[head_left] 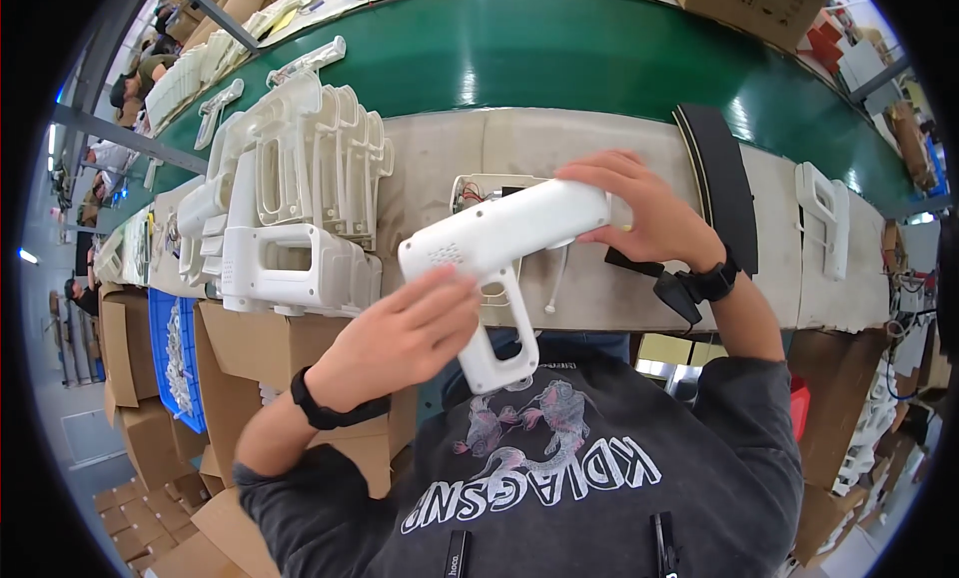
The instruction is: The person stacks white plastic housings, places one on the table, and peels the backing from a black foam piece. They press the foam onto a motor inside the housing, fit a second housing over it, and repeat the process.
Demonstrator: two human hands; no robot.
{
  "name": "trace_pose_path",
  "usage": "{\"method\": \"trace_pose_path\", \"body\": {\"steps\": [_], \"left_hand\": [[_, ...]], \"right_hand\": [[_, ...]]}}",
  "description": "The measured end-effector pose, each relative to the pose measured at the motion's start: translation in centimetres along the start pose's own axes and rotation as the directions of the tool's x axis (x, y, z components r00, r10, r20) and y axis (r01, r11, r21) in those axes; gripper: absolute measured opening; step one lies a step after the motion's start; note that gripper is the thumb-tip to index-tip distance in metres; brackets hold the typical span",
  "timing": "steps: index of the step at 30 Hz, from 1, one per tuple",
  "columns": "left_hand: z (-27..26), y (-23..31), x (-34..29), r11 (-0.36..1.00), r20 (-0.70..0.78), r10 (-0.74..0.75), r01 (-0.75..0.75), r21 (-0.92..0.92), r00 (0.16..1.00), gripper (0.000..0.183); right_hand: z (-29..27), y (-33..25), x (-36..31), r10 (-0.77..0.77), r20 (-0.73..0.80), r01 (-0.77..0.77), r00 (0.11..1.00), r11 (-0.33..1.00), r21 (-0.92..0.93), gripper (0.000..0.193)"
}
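Tilted above the bench's front edge is a white gun-shaped plastic casing (504,228) with a looped handle, screw holes and a patch of small perforations. My right hand (649,208) grips its upper right end, thumb below and fingers over the top. My left hand (420,323) is closed against its lower left part by the perforations and the handle; the thumb is hidden. Partly covered behind the casing lies an open white shell (468,191) with red wires. A thin white cable (557,283) hangs beside the handle.
Stacked white casings (300,178) stand on the left of the bench. A green conveyor belt (559,48) runs behind. To the right are a long black piece (724,188), a black object (679,296) near my wrist, and another white casing (824,213). Cardboard boxes (260,343) sit below left.
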State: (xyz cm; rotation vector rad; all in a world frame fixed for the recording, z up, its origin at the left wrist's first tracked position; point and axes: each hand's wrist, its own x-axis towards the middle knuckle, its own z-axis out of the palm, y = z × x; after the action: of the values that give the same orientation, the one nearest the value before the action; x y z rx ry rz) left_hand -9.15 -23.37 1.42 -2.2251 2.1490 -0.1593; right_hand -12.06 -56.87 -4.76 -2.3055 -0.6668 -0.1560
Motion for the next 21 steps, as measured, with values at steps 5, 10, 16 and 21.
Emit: {"method": "trace_pose_path", "body": {"steps": [5, 10, 16, 21], "left_hand": [[5.8, -0.9, -0.2, 0.833, -0.334, -0.520, 0.379, -0.404, 0.786, 0.044], [11.6, -1.7, 2.8, 0.305, -0.181, -0.921, 0.349, -0.886, 0.346, 0.044], [14.4, -2.2, 4.2, -0.014, 0.043, -0.941, 0.087, -0.996, 0.336, 0.056], [14.4, -2.4, 4.5, 0.094, -0.014, -0.937, 0.212, -0.973, 0.350, 0.058]], "right_hand": [[1.8, 1.7, -2.1, 0.169, -0.293, -0.176, 0.941, 0.984, 0.004, 0.064], [3.7, 2.8, -2.4, 0.216, -0.299, -0.210, 0.929, 0.976, 0.054, 0.062], [4.8, 4.2, -3.0, 0.263, -0.278, -0.264, 0.924, 0.964, 0.034, 0.062], [5.3, 4.7, -3.5, 0.323, -0.267, -0.322, 0.908, 0.945, 0.048, 0.063]]}}
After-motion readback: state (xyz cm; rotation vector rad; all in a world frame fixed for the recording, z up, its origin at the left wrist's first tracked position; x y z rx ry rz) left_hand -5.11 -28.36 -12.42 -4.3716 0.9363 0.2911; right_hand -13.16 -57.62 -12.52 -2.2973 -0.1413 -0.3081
